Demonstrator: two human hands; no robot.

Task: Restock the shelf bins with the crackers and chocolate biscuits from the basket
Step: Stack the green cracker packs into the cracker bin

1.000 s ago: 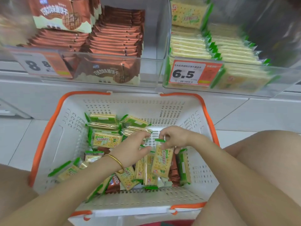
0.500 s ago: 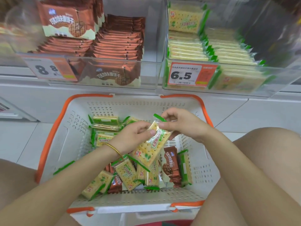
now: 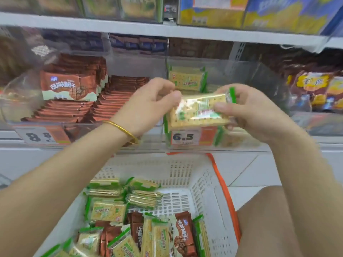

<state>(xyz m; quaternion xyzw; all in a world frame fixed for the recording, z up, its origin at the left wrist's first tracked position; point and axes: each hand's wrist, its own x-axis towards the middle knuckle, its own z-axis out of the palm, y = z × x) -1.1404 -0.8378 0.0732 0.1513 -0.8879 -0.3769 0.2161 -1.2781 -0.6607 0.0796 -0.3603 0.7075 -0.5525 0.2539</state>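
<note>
A green-edged cracker pack (image 3: 196,113) is held up in front of the clear cracker bin (image 3: 239,71), above its 6.5 price tag (image 3: 191,137). My left hand (image 3: 146,106), with a gold bangle on the wrist, pinches the pack's left end. My right hand (image 3: 246,110) grips its right end, thumb on the front. The bin to the left (image 3: 24,82) holds brown chocolate biscuit packs (image 3: 72,88). Below, the white basket with orange rim (image 3: 220,188) holds several cracker packs (image 3: 109,210) and chocolate biscuit packs (image 3: 183,236).
An upper shelf board (image 3: 167,30) with boxed goods runs across the top. Bagged snacks (image 3: 319,89) fill the bin at far right. My bare knee (image 3: 267,219) is beside the basket's right rim. White floor tiles (image 3: 248,171) show behind the basket.
Both hands lifted one cracker pack out of the basket and up to the front of the cracker bin. The view tilted upward, showing more shelf.
</note>
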